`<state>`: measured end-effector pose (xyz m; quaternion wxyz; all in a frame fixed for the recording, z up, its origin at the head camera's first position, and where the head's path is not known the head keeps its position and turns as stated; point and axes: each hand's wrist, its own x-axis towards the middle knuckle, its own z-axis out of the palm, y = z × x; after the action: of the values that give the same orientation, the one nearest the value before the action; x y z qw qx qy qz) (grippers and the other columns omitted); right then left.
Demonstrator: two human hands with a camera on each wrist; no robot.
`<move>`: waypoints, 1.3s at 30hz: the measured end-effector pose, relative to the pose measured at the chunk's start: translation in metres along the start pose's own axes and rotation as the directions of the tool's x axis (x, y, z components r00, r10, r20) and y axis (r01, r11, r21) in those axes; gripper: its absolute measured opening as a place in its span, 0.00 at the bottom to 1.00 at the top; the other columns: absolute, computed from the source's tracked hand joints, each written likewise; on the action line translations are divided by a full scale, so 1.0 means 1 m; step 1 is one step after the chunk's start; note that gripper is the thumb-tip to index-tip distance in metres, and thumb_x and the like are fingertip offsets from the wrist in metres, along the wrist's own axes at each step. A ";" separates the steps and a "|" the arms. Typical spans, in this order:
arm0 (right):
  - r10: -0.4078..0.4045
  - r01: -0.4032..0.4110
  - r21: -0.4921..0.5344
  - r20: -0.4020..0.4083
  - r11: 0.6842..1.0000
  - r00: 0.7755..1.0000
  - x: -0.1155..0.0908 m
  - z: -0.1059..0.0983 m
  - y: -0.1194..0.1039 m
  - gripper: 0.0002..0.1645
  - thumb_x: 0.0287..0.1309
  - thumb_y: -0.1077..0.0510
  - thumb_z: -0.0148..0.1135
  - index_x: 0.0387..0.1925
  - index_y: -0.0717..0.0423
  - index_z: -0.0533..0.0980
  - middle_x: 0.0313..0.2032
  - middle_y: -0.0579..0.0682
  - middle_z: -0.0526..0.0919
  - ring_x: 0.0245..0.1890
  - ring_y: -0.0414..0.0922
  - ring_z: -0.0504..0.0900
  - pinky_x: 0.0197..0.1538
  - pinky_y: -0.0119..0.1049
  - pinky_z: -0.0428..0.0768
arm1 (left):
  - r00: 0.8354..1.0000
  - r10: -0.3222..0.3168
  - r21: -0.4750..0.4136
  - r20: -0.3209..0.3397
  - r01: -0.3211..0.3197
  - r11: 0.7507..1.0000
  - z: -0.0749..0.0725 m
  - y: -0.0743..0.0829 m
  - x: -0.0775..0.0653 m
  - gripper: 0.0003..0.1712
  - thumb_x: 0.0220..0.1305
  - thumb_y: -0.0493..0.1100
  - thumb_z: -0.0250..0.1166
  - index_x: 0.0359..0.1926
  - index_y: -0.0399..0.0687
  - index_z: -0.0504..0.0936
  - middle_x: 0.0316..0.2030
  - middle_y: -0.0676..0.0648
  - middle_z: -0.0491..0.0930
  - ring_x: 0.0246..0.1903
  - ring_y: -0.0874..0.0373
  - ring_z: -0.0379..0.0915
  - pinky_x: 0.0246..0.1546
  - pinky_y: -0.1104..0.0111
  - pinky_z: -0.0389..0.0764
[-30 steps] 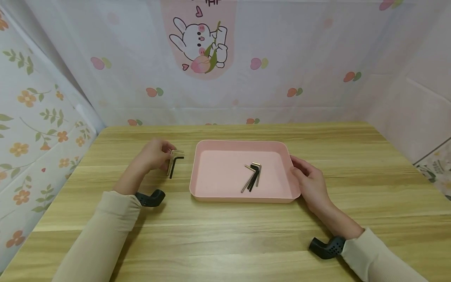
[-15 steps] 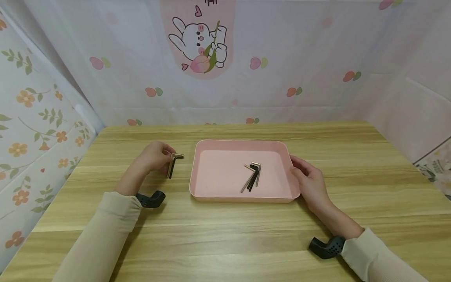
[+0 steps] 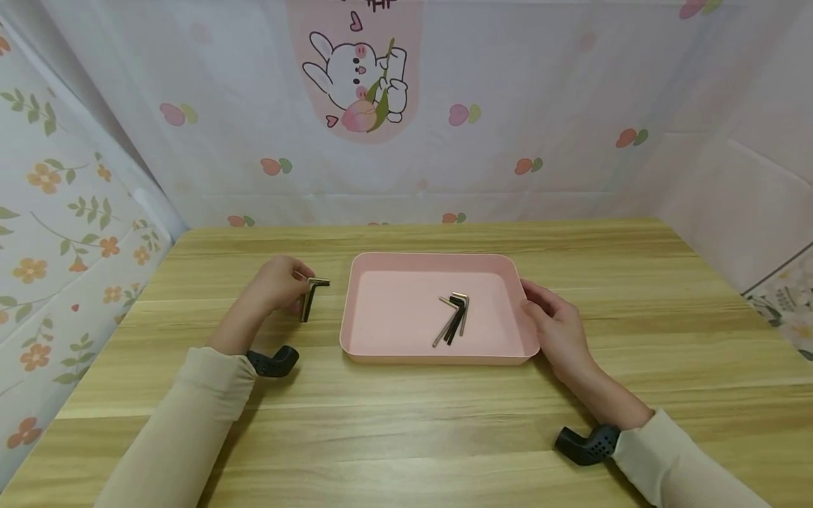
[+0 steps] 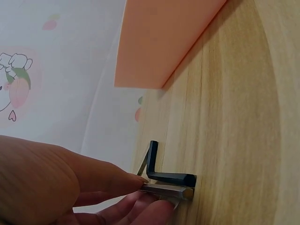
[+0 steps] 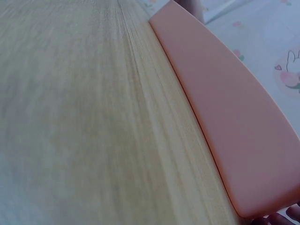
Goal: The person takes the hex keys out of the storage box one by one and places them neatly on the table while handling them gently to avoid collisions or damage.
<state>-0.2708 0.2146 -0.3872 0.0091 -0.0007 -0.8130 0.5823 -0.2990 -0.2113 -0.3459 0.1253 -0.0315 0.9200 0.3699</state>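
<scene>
The left hand (image 3: 279,283) pinches a silver hex key (image 4: 169,191) at 9 o'clock of the pink tray (image 3: 406,360); I cannot tell if the adjoining black hex key (image 4: 171,178) is gripped. Aligned shanks should steady the pinch. The right hand (image 3: 559,328) grips the tray at 3 o'clock; other keys (image 3: 454,323) lie inside, toward 4.

1. The tray (image 3: 394,317) looks like smooth plastic, mostly matt.
2. Left of the tray, the silver key (image 4: 169,190) is smooth, slightly shiny metal; the black key (image 4: 173,177) beside it has a duller, dark finish.
3. Inside the tray, the other keys (image 3: 454,326) show bright metal and flat black.
4. Under the tray, the table (image 3: 406,423) has smooth wood grain with a soft sheen.
5. Behind the tray, the curtain (image 3: 540,77) looks like creased, matt sheeting; cloth or plastic, I can't tell.
6. On the tray's near side, the sleeves (image 3: 178,430) are soft, matt cloth.
</scene>
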 end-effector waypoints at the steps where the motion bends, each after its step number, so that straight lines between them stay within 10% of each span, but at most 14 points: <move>1: -0.001 0.001 0.001 0.001 1.000 1.000 0.000 0.000 0.000 0.28 0.75 0.58 0.50 0.73 0.59 0.66 0.69 0.60 0.72 0.52 0.25 0.73 0.50 0.12 0.75 | 1.000 -0.003 -0.003 -0.001 0.003 1.000 0.001 0.000 0.000 0.21 0.69 0.34 0.51 0.59 0.28 0.76 0.56 0.27 0.74 0.34 0.54 0.79 0.30 0.68 0.87; 39: -0.009 0.009 0.003 0.017 1.000 1.000 0.001 -0.002 0.002 0.28 0.76 0.57 0.49 0.73 0.57 0.66 0.70 0.59 0.71 0.57 0.31 0.74 0.51 0.13 0.75 | 0.996 -0.008 0.042 -0.084 0.011 0.999 0.008 0.000 -0.001 0.16 0.67 0.36 0.59 0.53 0.32 0.79 0.50 0.31 0.79 0.17 0.63 0.75 0.25 0.71 0.83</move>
<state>-0.2718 0.2169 -0.3890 0.0046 0.0080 -0.8121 0.5835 -0.2967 -0.2055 -0.3516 0.0889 -0.0488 0.9320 0.3479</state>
